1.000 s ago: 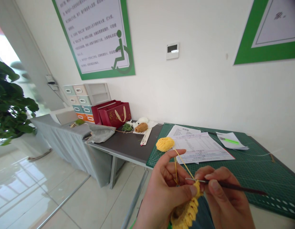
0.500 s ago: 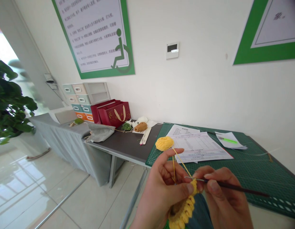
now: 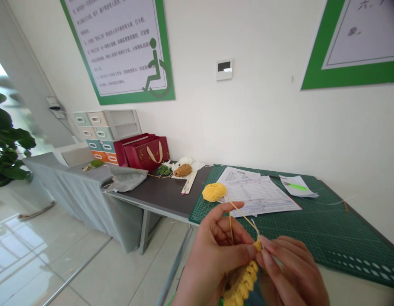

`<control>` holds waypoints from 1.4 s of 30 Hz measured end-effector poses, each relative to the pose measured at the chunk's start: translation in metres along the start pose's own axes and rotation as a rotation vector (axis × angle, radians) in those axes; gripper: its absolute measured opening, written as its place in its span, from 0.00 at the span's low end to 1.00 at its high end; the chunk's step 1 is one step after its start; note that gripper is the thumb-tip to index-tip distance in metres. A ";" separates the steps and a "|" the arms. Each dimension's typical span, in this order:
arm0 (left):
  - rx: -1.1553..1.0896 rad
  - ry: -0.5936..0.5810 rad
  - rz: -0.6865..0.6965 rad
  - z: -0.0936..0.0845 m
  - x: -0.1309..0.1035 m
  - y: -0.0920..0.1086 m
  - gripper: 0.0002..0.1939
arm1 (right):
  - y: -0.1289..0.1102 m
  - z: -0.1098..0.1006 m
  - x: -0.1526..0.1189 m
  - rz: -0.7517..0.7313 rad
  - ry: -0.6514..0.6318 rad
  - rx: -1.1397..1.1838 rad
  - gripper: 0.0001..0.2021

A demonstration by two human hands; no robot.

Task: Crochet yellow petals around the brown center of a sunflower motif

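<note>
My left hand [image 3: 216, 250] pinches the edge of a yellow crochet piece [image 3: 244, 284] between thumb and fingers. Yellow yarn [image 3: 244, 215] runs over its raised index finger and down to the stitches. My right hand [image 3: 289, 267] is closed beside it, holding a crochet hook [image 3: 255, 224] whose metal tip points up through the work; its dark handle is hidden by the hand. A ball of yellow yarn [image 3: 214, 192] lies on the green cutting mat [image 3: 331, 229] beyond my left hand.
Printed sheets [image 3: 264, 195] and a bright green pen [image 3: 295, 186] lie on the mat. Farther left are a brown yarn ball [image 3: 183, 170], dark green yarn [image 3: 164, 170], a grey cloth bag [image 3: 128, 178], red gift bags [image 3: 146, 153] and small drawers [image 3: 98, 132]. A potted plant [image 3: 12, 148] stands at far left.
The hook has turned from lying nearly level to pointing upward, and its dark handle has gone out of sight behind my right hand. The view has shifted slightly right.
</note>
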State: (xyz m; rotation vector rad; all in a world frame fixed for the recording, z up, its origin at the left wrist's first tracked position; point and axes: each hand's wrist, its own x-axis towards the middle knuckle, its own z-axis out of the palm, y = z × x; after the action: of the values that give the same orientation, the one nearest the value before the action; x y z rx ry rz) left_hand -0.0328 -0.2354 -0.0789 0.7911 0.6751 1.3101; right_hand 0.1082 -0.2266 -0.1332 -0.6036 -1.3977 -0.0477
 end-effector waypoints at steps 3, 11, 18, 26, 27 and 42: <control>-0.078 -0.051 -0.097 0.000 0.001 0.002 0.37 | 0.003 0.011 -0.003 0.094 0.189 0.192 0.16; -0.065 -0.046 -0.103 0.005 0.000 0.013 0.40 | 0.008 0.011 0.006 0.448 -0.049 0.722 0.01; -0.062 -0.040 -0.097 0.006 -0.001 0.014 0.40 | 0.005 0.013 0.006 0.450 -0.063 0.722 0.01; 0.013 0.006 0.039 0.004 0.001 0.002 0.41 | 0.008 0.013 -0.003 -0.065 0.063 0.140 0.21; 0.045 0.015 0.071 0.004 0.001 -0.001 0.41 | 0.008 0.013 -0.005 -0.120 0.056 0.076 0.24; 0.048 -0.050 -0.054 0.007 -0.002 0.007 0.41 | -0.006 0.007 0.016 0.638 0.028 0.763 0.07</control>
State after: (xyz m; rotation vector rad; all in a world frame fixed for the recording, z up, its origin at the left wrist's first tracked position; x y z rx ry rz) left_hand -0.0312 -0.2376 -0.0691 0.8363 0.6863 1.2251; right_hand 0.1026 -0.2236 -0.1161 -0.3688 -1.0290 0.9410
